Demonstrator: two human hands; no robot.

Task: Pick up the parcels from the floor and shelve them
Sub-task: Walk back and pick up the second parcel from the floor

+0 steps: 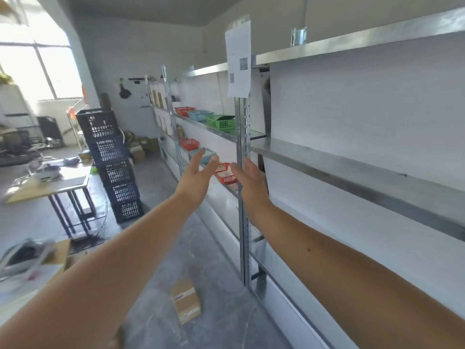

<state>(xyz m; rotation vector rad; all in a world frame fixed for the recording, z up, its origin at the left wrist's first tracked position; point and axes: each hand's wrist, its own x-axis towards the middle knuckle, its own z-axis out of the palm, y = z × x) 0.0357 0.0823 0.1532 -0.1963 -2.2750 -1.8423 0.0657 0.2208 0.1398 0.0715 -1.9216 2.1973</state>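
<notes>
A brown cardboard parcel (185, 302) with tape and a label lies flat on the grey floor, below and between my arms. Both arms reach forward at about chest height. My left hand (196, 177) is open, fingers spread, palm facing right. My right hand (251, 180) is open too, palm facing left, close to the upright post (243, 197) of the metal shelving. Nothing is held in either hand. The bare metal shelf (352, 170) runs along the right.
Coloured plastic baskets (221, 123) sit on farther shelves. A stack of dark blue crates (113, 162) stands left of the aisle, beside a table (50, 182) with clutter. An open carton (32, 260) is at lower left. A paper sheet (238, 61) hangs on the post.
</notes>
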